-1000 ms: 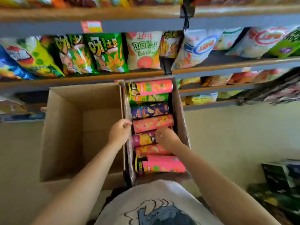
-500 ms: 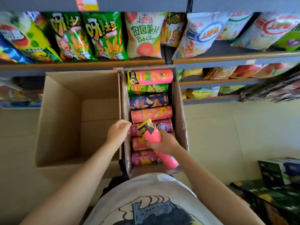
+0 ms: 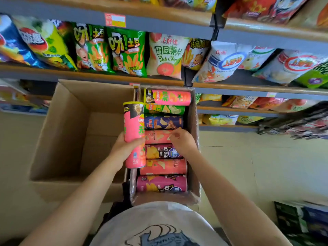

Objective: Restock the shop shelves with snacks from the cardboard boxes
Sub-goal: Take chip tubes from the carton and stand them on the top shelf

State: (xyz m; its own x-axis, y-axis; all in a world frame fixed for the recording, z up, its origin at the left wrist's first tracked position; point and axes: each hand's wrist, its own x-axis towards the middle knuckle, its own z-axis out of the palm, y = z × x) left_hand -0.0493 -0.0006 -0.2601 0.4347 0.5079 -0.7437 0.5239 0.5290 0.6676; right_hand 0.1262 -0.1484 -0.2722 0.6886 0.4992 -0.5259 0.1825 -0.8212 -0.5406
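- The left hand [image 3: 124, 150] had its grip wrapped round the lower half of a pink chip canister [image 3: 134, 134], fingers curled behind and thumb across the front, holding it upright just over the left wall of the narrow cardboard box [image 3: 193, 139].
- The right hand [image 3: 182, 141] hovered inside that box, fingers bent loosely down toward an orange-pink canister [image 3: 156, 136] lying in the row; it had hold of nothing that could be seen.
- The other canisters lay on their sides in a stack inside the box: a pink one [image 3: 170, 97] at the far end, then green [image 3: 165, 109], then purple [image 3: 163, 122], and on the near side of the right hand three more, the nearest magenta [image 3: 161, 183].
- Judged by look, the canisters were stiff, light tubes with smooth, slightly slippery printed walls; a grip round the middle of the body should hold best, without squeezing hard enough to dent the wall or crush the chips.
- Just left of the narrow box stood a large open carton [image 3: 58, 139].
- Beyond the box, the shelves [image 3: 88, 75] carried snack bags [image 3: 127, 52] leaning in a row.
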